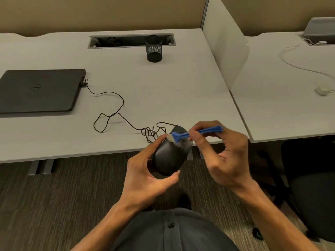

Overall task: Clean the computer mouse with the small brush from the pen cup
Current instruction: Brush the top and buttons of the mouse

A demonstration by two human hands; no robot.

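My left hand (pixel 147 175) cups a black wired computer mouse (pixel 171 155) from the left and below, just off the desk's front edge. My right hand (pixel 225 156) pinches the handle of a small blue brush (pixel 196 133). Its pale bristles rest on the top of the mouse near the buttons. The mouse cable (pixel 116 113) runs in loops across the desk to a closed black laptop (pixel 39 90). A black mesh pen cup (pixel 154 48) stands at the back of the desk; I see nothing sticking out of it.
A grey desk (pixel 163 91) with a cable slot (pixel 130 40) at the back. A white divider panel (pixel 226 46) separates it from a neighbouring desk with a white cable (pixel 297 66). A dark office chair (pixel 311 187) stands at the right over carpet.
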